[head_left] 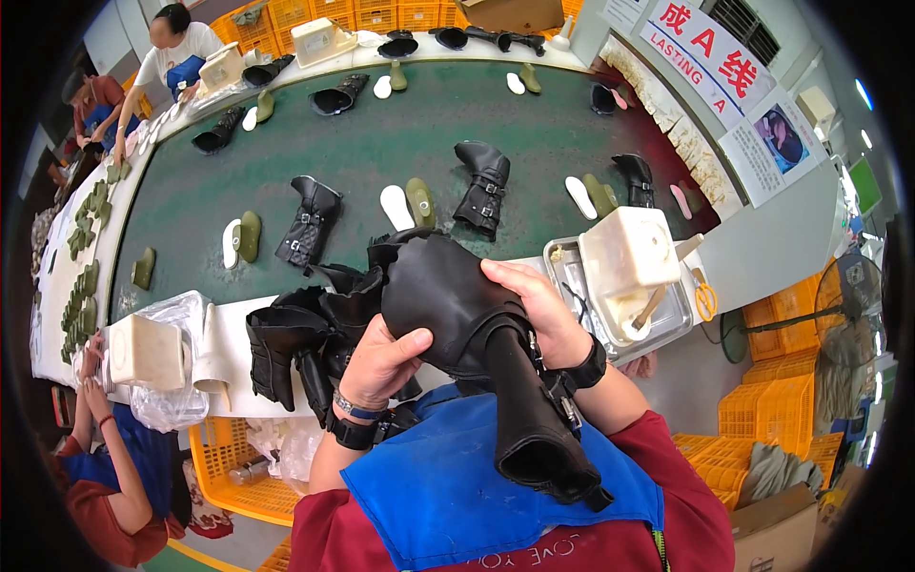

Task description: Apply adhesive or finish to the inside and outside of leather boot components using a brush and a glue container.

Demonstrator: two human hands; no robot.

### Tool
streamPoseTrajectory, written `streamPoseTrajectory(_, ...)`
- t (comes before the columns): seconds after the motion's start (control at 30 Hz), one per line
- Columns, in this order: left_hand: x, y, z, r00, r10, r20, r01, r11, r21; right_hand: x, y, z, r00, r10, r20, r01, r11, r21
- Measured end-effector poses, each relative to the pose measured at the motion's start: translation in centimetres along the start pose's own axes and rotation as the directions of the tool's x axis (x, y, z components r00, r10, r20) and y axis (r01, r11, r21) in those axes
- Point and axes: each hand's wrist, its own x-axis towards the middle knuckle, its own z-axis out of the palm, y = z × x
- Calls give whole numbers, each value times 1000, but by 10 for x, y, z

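Observation:
Close in front of my chest I hold a black boot upper [443, 296], its buckled shaft [534, 419] hanging down over my blue apron and its wide rounded part facing up. My left hand [381, 362] grips the near left edge, thumb on top. On the far right side, my right hand [541, 310] lies with its thumb over the leather and the other fingers partly hidden beneath. Just left of my left hand, several more black boot uppers [281, 334] are heaped on the white table edge [224, 357].
Beyond the edge lies a green conveyor belt [400, 129] with black boots [484, 186], white insoles [396, 208] and olive soles [420, 201]. A metal tray [620, 357] with a cream container [629, 253] stands right, near orange scissors [704, 297]. Co-workers [176, 48] are at left.

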Motion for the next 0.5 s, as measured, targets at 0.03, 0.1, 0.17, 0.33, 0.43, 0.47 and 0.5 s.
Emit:
streamPoseTrajectory(0.03, 0, 1, 0, 1000, -8, 4, 8, 1000, 18, 2, 1, -2, 1000, 4, 10, -4, 1000, 19)
streamPoseTrajectory(0.1, 0, 4, 0, 1000, -14, 6, 14, 999, 35, 5, 4, -5, 1000, 9, 21, -10, 999, 37)
streamPoseTrajectory(0.17, 0, 6, -1, 1000, 6, 28, -9, 992, 129, 7, 7, -7, 999, 33, 34, -34, 999, 34)
streamPoseTrajectory(0.33, 4, 8, -3, 985, 98, -143, -63, 970, 234, 9, 14, -2, 998, 16, 67, -10, 996, -85)
streamPoseTrajectory(0.43, 5, 10, -1, 965, 83, -250, -56, 992, 113, 11, 16, -2, 997, 36, 72, -31, 997, -64)
streamPoseTrajectory(0.47, 5, 11, 0, 962, 76, -261, -59, 996, 72, 13, 18, -4, 996, 59, 64, -56, 997, -45)
streamPoseTrajectory(0.5, 5, 11, 2, 961, 54, -272, -61, 998, -18, 15, 19, -6, 995, 83, 60, -81, 996, -27)
